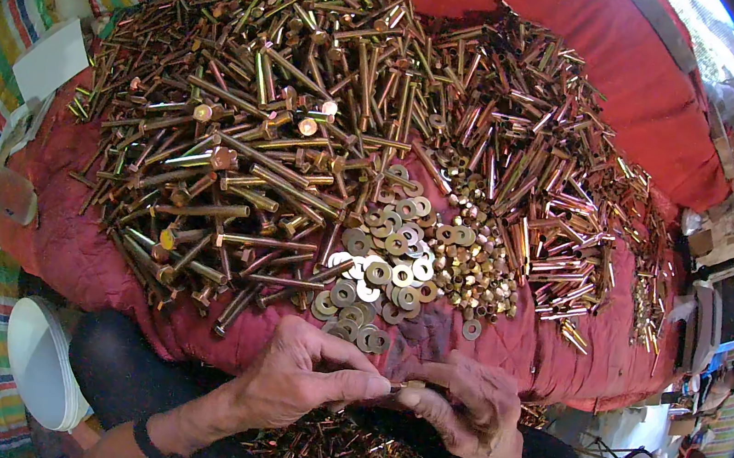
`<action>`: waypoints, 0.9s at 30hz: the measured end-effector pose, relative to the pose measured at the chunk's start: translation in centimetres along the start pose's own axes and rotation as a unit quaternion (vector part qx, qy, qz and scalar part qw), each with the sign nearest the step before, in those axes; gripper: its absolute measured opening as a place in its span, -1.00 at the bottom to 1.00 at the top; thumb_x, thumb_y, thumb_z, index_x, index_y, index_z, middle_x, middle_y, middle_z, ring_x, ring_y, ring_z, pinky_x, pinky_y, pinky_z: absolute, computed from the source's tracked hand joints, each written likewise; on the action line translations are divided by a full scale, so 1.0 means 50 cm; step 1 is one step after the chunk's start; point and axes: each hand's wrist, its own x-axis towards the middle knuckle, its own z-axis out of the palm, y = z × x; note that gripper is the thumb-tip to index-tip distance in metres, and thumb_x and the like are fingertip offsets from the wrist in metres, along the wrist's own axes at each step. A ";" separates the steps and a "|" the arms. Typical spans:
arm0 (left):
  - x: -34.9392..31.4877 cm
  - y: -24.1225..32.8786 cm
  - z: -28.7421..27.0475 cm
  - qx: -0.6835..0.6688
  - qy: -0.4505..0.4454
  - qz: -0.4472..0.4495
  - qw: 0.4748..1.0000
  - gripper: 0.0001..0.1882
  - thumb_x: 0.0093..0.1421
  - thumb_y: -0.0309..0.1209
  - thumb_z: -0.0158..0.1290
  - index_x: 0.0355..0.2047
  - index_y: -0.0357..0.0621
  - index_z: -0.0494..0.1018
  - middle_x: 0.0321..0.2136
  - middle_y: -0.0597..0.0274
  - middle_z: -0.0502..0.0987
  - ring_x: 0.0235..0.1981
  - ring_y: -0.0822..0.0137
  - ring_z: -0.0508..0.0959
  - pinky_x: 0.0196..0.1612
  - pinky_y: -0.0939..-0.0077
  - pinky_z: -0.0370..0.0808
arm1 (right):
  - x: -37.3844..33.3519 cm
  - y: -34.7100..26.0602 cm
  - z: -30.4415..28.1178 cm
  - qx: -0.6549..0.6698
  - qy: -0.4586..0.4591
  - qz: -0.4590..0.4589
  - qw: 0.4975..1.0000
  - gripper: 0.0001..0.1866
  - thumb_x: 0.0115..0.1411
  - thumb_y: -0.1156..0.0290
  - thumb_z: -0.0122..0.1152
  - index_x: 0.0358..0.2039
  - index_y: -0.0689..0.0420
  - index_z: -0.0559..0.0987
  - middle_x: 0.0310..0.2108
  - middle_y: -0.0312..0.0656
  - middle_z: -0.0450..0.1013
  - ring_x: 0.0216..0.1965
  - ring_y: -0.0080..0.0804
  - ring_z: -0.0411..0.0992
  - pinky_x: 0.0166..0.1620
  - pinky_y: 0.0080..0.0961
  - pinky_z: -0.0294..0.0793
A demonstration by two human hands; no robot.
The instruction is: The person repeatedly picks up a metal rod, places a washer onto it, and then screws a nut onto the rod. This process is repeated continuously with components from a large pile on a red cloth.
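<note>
Brass-coloured bolts, washers and nuts lie in heaps on a red cloth.

Near the bottom, the left hand [305,378] and the right hand [469,405] meet, fingers pinched shut on one small bolt [409,386] between them. Just beyond the hands lies a pile of flat washers [380,272], with small nuts [469,261] to its right. Long bolts [250,130] fill the far left. More bolts sit in the lap [328,451].

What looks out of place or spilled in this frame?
One flat washer lies alone on the red cloth, apart from the washer pile. Otherwise nothing stands out: long bolts are heaped left, and both hands pinch one small brass-coloured part.
</note>
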 end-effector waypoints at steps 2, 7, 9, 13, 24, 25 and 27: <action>0.000 -0.001 0.000 0.006 -0.002 -0.004 1.000 -0.83 0.28 -0.42 0.29 -0.31 -0.31 0.73 -0.59 0.35 0.60 -0.56 0.58 0.50 -0.48 0.63 0.39 | -0.008 -0.009 0.003 0.100 0.028 0.126 0.987 -0.78 0.15 0.41 0.52 -0.23 0.22 0.72 -0.43 -0.21 0.61 -0.43 -0.41 0.58 -0.34 -0.47 0.50; 0.001 -0.001 0.003 0.107 -0.160 -0.028 0.981 -0.86 0.28 -0.40 0.29 -0.28 -0.21 0.75 -0.54 0.32 0.66 -0.52 0.58 0.55 -0.42 0.55 0.46 | -0.023 -0.013 -0.018 0.050 -0.019 0.150 0.987 -0.81 0.24 0.42 0.44 -0.21 0.26 0.70 -0.44 -0.22 0.58 -0.40 -0.48 0.55 -0.33 -0.48 0.51; -0.004 0.003 0.008 0.246 -0.220 0.005 0.944 -0.88 0.25 -0.38 0.29 -0.29 -0.13 0.74 -0.44 0.30 0.70 -0.40 0.45 0.65 -0.26 0.43 0.57 | -0.019 0.001 -0.030 0.044 0.075 0.174 0.981 -0.85 0.22 0.45 0.41 -0.31 0.29 0.69 -0.44 -0.23 0.58 -0.41 -0.51 0.52 -0.33 -0.50 0.46; 0.009 0.021 -0.015 0.528 -0.029 0.287 0.799 -0.86 0.03 -0.44 0.22 -0.36 -0.16 0.61 -0.14 0.24 0.66 0.06 0.11 0.63 0.20 0.07 0.51 | 0.041 0.109 -0.089 -0.136 0.267 0.167 0.939 -0.71 0.21 0.41 0.46 -0.11 0.27 0.68 -0.28 -0.18 0.62 -0.31 -0.50 0.56 -0.22 -0.49 0.55; 0.065 -0.010 -0.077 0.679 0.194 0.356 0.612 -0.72 0.04 -0.54 0.09 -0.28 -0.56 0.57 -0.08 -0.17 0.58 0.24 -0.12 0.48 0.43 -0.12 0.31 | 0.084 0.237 -0.096 -0.418 0.209 0.067 0.882 -0.62 0.17 0.44 0.40 0.03 0.14 0.64 -0.10 -0.05 0.59 -0.14 -0.01 0.60 -0.08 -0.18 0.58; 0.065 -0.011 -0.081 0.674 0.195 0.364 0.613 -0.73 0.04 -0.55 0.09 -0.29 -0.55 0.57 -0.09 -0.16 0.58 0.23 -0.11 0.49 0.41 -0.11 0.34 | 0.085 0.231 -0.093 -0.417 0.208 0.078 0.881 -0.63 0.17 0.44 0.40 0.02 0.13 0.64 -0.11 -0.06 0.59 -0.14 -0.01 0.60 -0.08 -0.18 0.58; 0.064 -0.012 -0.086 0.664 0.196 0.377 0.615 -0.75 0.03 -0.57 0.11 -0.29 -0.53 0.57 -0.11 -0.13 0.57 0.21 -0.09 0.51 0.37 -0.09 0.39 | 0.088 0.222 -0.092 -0.409 0.215 0.080 0.883 -0.65 0.17 0.44 0.40 0.00 0.12 0.65 -0.13 -0.08 0.59 -0.15 -0.03 0.60 -0.10 -0.19 0.57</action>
